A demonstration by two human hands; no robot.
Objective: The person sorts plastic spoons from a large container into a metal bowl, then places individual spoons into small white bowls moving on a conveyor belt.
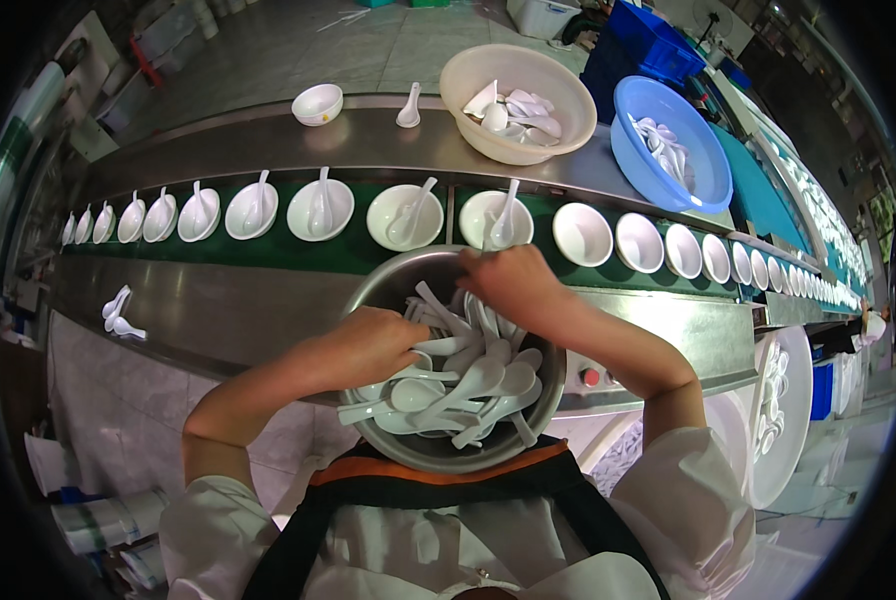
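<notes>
A metal basin (554,375) heaped with white soup spoons (478,379) sits close against my body. My left hand (377,345) reaches over its left side with fingers curled among the spoons; whether they grip one is hidden. Over the basin's far rim is my right hand (512,281), its fingers bent downward just below a white bowl (472,210) on the green conveyor belt (298,256). A spoon (504,229) leans in that bowl, handle up. A pale sliver beside it meets my fingers, too small to identify. To its left, another bowl (380,217) holds a spoon.
More bowls with spoons (320,210) line the belt leftward; bowls without visible spoons (583,234) run right. Beyond are a small bowl (317,105), a lone spoon (409,112), a cream basin (519,150) and blue basin (628,161) of spoons. Loose spoons (122,315) lie left. A red button (589,376) is nearby.
</notes>
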